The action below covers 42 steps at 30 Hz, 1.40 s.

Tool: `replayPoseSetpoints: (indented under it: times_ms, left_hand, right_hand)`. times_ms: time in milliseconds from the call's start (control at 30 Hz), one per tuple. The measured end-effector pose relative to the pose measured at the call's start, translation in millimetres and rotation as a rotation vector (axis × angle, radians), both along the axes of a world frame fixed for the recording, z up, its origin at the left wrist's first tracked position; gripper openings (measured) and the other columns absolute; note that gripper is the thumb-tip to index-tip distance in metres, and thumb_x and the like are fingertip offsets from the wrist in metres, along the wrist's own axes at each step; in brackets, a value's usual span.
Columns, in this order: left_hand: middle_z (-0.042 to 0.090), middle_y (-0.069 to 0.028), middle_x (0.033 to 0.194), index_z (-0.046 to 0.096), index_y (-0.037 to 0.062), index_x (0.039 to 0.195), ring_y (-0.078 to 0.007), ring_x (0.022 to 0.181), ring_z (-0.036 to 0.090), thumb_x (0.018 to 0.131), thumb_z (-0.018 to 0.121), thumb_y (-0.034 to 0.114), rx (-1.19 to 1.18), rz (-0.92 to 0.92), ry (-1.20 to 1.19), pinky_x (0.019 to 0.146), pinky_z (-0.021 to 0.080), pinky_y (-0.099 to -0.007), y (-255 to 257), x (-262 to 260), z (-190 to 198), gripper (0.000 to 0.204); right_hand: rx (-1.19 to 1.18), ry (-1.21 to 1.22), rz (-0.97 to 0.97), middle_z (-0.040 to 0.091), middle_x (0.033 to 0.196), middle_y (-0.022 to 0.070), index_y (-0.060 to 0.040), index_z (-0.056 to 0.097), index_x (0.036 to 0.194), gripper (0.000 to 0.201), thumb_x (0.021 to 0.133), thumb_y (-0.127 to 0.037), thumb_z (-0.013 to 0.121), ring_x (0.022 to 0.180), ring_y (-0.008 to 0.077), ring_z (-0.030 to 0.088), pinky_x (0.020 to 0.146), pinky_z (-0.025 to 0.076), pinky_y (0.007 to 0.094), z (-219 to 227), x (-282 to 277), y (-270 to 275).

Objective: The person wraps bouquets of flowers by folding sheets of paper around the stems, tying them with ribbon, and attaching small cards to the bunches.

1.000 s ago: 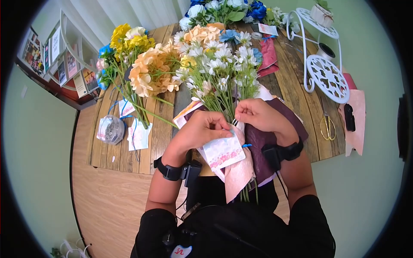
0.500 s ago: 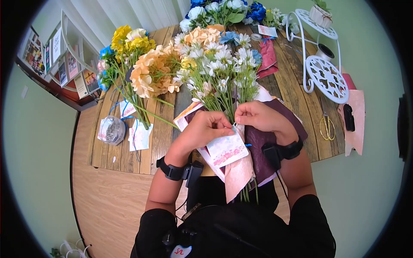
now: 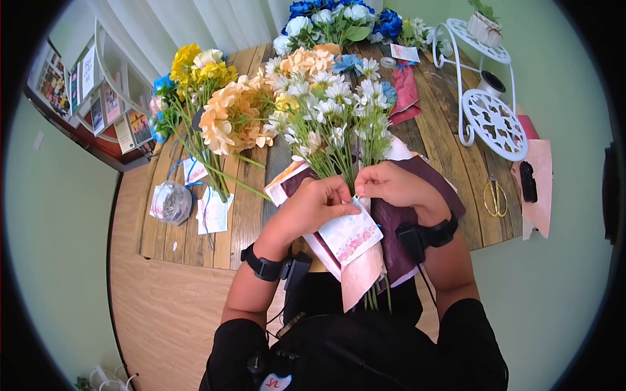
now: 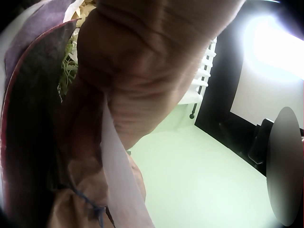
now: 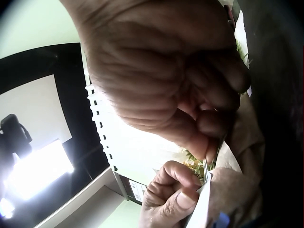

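- Nearest the body, green stems [image 3: 370,300] poke out below the pale pink wrapping paper [image 3: 362,277].
- The patterned card [image 3: 352,238] lies tilted over that paper. The left hand [image 3: 306,208] pinches its upper corner between thumb and fingers; a light grip right at this corner should steady it without creasing.
- Just beside it, the right hand [image 3: 398,189] has thumb and fingertip together, clamped on a thin strand [image 5: 205,168] at the card's corner. A short, even pull along the strand would likely spare the card from tearing; whether it passes through a hole cannot be told.
- Dark purple paper [image 3: 396,228] spreads under the right wrist; leaning on it could crumple it.
- Farther off, white daisies [image 3: 336,94] fan out above both hands, best left unpressed.
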<state>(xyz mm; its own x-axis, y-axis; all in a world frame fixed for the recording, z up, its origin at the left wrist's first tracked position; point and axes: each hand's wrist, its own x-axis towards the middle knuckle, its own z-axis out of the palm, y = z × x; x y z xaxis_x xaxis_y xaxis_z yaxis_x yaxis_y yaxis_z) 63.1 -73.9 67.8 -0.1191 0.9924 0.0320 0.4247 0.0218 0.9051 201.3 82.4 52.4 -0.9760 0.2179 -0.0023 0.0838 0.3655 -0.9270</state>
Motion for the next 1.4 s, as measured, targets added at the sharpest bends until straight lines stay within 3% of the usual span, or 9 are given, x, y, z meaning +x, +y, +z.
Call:
replayPoseSetpoints:
  times_ms: [67,133,267,333,433,833,1167,1400]
  left_hand:
    - [0.052,0.0044,0.060,0.056,0.0026,0.076,-0.0001,0.053,0.041,0.075,0.072,0.008,0.001,-0.016,0.004,0.046,0.032,-0.0179,0.3,0.7,1.0,0.017]
    - [0.052,0.0039,0.059,0.055,0.0022,0.074,-0.0004,0.053,0.041,0.075,0.071,0.007,0.038,-0.028,0.008,0.045,0.032,-0.0186,1.1,1.7,-0.5,0.017]
    - [0.051,0.0039,0.058,0.055,0.0023,0.073,-0.0008,0.053,0.042,0.075,0.071,0.007,0.062,-0.037,0.024,0.045,0.032,-0.0191,1.9,1.3,-2.6,0.017]
    - [0.051,0.0041,0.059,0.056,0.0027,0.073,-0.0010,0.053,0.042,0.075,0.071,0.008,0.070,-0.042,0.074,0.045,0.033,-0.0193,1.4,2.3,1.4,0.016]
    - [0.051,0.0041,0.059,0.057,0.0030,0.075,-0.0011,0.053,0.043,0.074,0.072,0.008,0.066,-0.039,0.088,0.046,0.034,-0.0193,1.1,1.7,1.4,0.016]
    - [0.053,0.0043,0.061,0.056,0.0025,0.080,-0.0002,0.055,0.045,0.072,0.074,0.007,-0.040,-0.037,-0.055,0.046,0.034,-0.0182,1.6,-1.5,-1.9,0.020]
    - [0.052,0.0036,0.060,0.054,0.0029,0.078,-0.0009,0.054,0.044,0.071,0.075,0.008,-0.005,-0.034,-0.039,0.046,0.034,-0.0191,2.5,-1.3,-2.9,0.023]
    - [0.054,0.0014,0.063,0.053,0.0018,0.079,-0.0021,0.057,0.046,0.069,0.076,0.008,0.006,-0.021,-0.031,0.049,0.037,-0.0202,2.5,-1.5,-3.6,0.025]
  right_hand:
    - [-0.014,-0.007,0.025,0.056,0.063,0.0025,0.0007,0.061,0.079,0.014,0.081,-0.014,0.059,0.060,0.0086,0.047,0.055,0.040,0.0266,3.1,0.3,0.2]
    - [0.119,-0.093,0.115,0.056,0.069,-0.0020,0.0012,0.060,0.083,0.015,0.084,-0.014,0.057,0.067,0.0058,0.047,0.060,0.041,0.0230,7.0,0.2,2.3]
    - [0.093,-0.063,0.106,0.057,0.068,-0.0020,0.0011,0.061,0.082,0.012,0.082,-0.011,0.059,0.065,0.0050,0.048,0.059,0.041,0.0222,3.4,-0.5,0.2]
    - [-0.047,0.018,-0.072,0.055,0.060,0.0027,0.0014,0.062,0.077,0.011,0.074,-0.009,0.065,0.056,0.0081,0.047,0.053,0.040,0.0263,-1.5,-1.0,-2.5]
    - [-0.019,0.004,-0.118,0.059,0.061,0.0051,0.0018,0.062,0.075,0.012,0.070,-0.008,0.068,0.056,0.0090,0.051,0.052,0.042,0.0266,-0.6,-1.7,-3.1]
    - [0.110,-0.004,-0.201,0.061,0.060,0.0101,0.0031,0.064,0.072,0.014,0.071,-0.011,0.066,0.054,0.0121,0.055,0.052,0.043,0.0279,14.6,3.1,-16.1]
    - [0.059,0.042,-0.126,0.060,0.058,0.0094,0.0039,0.064,0.073,0.014,0.072,-0.010,0.064,0.052,0.0093,0.052,0.050,0.042,0.0269,6.4,5.4,-13.4]
    - [0.175,0.022,-0.077,0.061,0.060,0.0095,0.0027,0.065,0.075,0.013,0.072,-0.009,0.063,0.053,0.0094,0.052,0.050,0.042,0.0266,20.3,8.2,-16.7]
